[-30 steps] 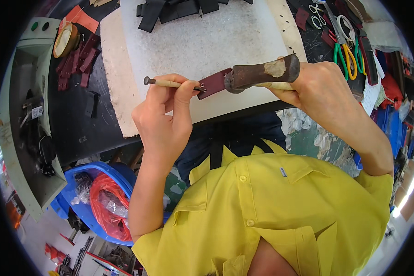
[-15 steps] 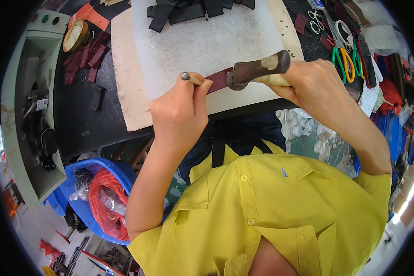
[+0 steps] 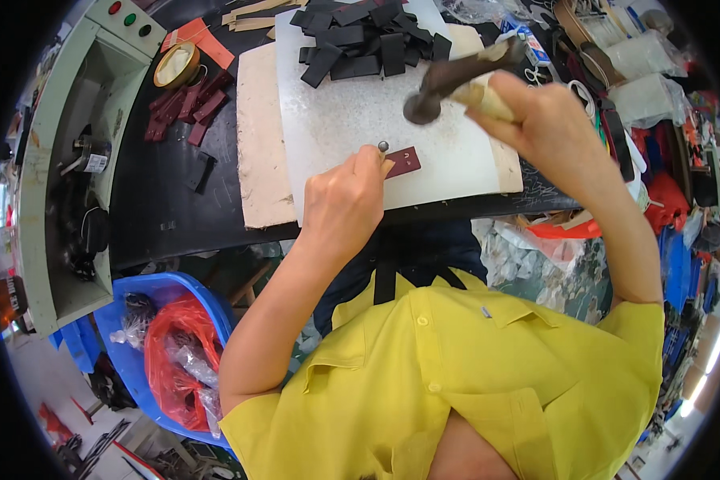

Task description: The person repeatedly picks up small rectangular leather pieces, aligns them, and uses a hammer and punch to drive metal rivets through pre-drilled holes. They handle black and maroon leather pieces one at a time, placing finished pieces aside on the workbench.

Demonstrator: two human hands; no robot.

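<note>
My left hand (image 3: pixel 344 196) is closed around a slim punch-like tool, whose round metal top (image 3: pixel 383 147) sticks up above the fingers. Its lower end is hidden by the hand. Beside those fingers, a short maroon leather-like strip (image 3: pixel 405 162) with small marks lies on the white board (image 3: pixel 456 172). My right hand (image 3: pixel 548 120) grips the pale handle of a hammer (image 3: pixel 460 76), its dark head raised beyond and to the right of the punch, slightly blurred. Hammer and punch are apart.
Black strips (image 3: pixel 360 44) are heaped at the board's far end. Maroon pieces (image 3: pixel 188 108) and a small round bowl (image 3: pixel 176 66) lie to the left. A grey machine housing (image 3: pixel 64 288) borders the table; a blue tub (image 3: pixel 216 300) holding a red bag stands below.
The hammer has gone from low over the maroon strip to raised and farther away. My left hand with the punch sits farther right in view; the whole view has shifted, showing more black strips.
</note>
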